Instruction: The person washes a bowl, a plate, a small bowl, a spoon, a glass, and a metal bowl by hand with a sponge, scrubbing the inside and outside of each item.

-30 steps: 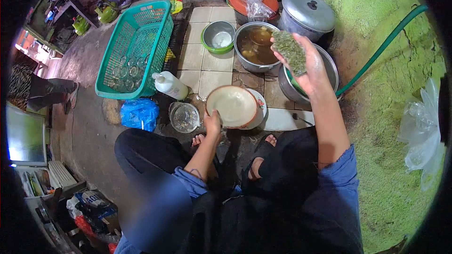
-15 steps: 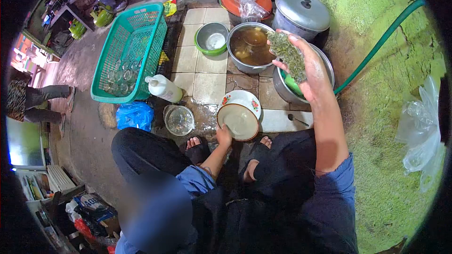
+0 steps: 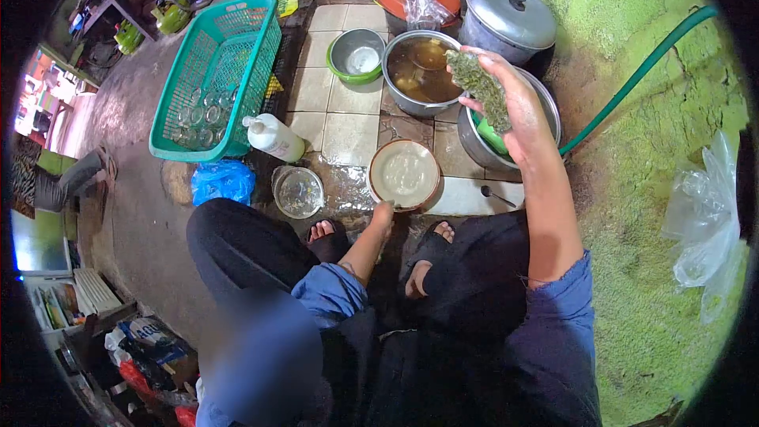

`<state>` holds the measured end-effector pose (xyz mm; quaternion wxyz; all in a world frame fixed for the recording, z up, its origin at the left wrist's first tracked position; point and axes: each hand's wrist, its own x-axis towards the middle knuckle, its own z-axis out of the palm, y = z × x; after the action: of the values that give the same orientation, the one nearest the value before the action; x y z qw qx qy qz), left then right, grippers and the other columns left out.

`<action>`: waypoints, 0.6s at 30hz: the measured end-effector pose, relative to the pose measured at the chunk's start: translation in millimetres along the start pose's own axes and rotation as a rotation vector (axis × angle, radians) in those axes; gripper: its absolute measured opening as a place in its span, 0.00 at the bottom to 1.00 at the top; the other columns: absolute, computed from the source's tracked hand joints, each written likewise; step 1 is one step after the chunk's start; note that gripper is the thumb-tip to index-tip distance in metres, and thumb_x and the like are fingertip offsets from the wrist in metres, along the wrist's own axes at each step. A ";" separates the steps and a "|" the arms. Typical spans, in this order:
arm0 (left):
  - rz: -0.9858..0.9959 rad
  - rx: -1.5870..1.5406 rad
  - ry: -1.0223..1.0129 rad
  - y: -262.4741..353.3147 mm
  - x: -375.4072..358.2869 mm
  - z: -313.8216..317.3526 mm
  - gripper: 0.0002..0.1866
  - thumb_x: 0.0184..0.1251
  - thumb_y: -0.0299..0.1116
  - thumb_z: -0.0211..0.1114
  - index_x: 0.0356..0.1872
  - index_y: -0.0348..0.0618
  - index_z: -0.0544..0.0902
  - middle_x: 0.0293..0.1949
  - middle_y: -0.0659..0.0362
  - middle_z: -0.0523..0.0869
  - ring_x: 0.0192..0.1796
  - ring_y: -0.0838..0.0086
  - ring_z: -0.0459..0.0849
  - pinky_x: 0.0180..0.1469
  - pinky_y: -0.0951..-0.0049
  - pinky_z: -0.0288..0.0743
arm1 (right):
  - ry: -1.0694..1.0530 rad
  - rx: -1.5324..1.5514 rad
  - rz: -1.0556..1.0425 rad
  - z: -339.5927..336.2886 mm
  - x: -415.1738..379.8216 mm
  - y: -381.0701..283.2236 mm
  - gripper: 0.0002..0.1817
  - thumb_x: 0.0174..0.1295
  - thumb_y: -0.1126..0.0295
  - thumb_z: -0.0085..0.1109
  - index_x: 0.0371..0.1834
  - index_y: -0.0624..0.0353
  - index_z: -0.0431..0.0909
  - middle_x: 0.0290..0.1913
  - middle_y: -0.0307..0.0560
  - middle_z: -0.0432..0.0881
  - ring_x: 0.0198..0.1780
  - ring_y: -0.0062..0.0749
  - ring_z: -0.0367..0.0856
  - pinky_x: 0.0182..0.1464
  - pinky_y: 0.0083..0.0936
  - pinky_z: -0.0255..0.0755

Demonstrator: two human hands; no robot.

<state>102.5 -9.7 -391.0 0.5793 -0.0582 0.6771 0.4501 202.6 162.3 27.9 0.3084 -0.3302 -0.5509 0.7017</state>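
My right hand is raised at the right, its fingers and thumb holding a worn grey-green scouring pad against the palm. A cream bowl with a brown rim sits on the wet tiles in front of me, with a little liquid showing inside. At its near edge is my left hand; its fingers are mostly hidden, so I cannot see whether they grip the rim. Left of the bowl stands a clear round tub with water in it. A black spoon lies on the white tile to the right.
A green basket holds several glasses, beside a white bottle. Farther off are a pot of brown water, a metal bowl in a green one and a lidded pot. A green hose runs into another pot.
The brown-rimmed bowl has shifted up and right and now lies flatter, covering the flowered plate. My left hand has moved back to its near edge. My right hand still holds the scouring pad.
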 end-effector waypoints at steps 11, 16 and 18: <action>1.340 -0.402 0.028 268.4 -355.6 -108.5 0.26 0.71 0.43 0.57 0.65 0.40 0.69 0.61 0.51 0.77 0.62 0.66 0.75 0.63 0.63 0.68 | 0.008 0.026 -0.039 3.1 23.2 12.2 0.17 0.70 0.60 0.52 0.57 0.54 0.78 0.52 0.40 0.83 0.51 0.25 0.82 0.50 0.27 0.78; 1.408 -0.264 0.637 217.1 -360.1 -304.8 0.22 0.75 0.41 0.53 0.62 0.39 0.71 0.60 0.52 0.78 0.64 0.65 0.76 0.67 0.64 0.66 | 0.096 -0.069 -0.108 -4.4 2.3 -7.3 0.20 0.71 0.59 0.49 0.61 0.54 0.76 0.55 0.40 0.81 0.56 0.24 0.79 0.54 0.26 0.75; 1.154 -0.326 0.734 157.2 -316.6 -373.3 0.22 0.74 0.43 0.56 0.59 0.39 0.74 0.58 0.54 0.79 0.62 0.66 0.77 0.65 0.65 0.68 | 0.147 -0.102 -0.155 -12.3 -5.9 -12.2 0.21 0.71 0.59 0.49 0.63 0.55 0.75 0.56 0.39 0.81 0.57 0.25 0.78 0.55 0.27 0.75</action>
<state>-163.2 -310.1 -69.3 -0.0342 0.0761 0.6755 0.7326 216.8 167.1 38.4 0.3843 -0.3525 -0.5856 0.6206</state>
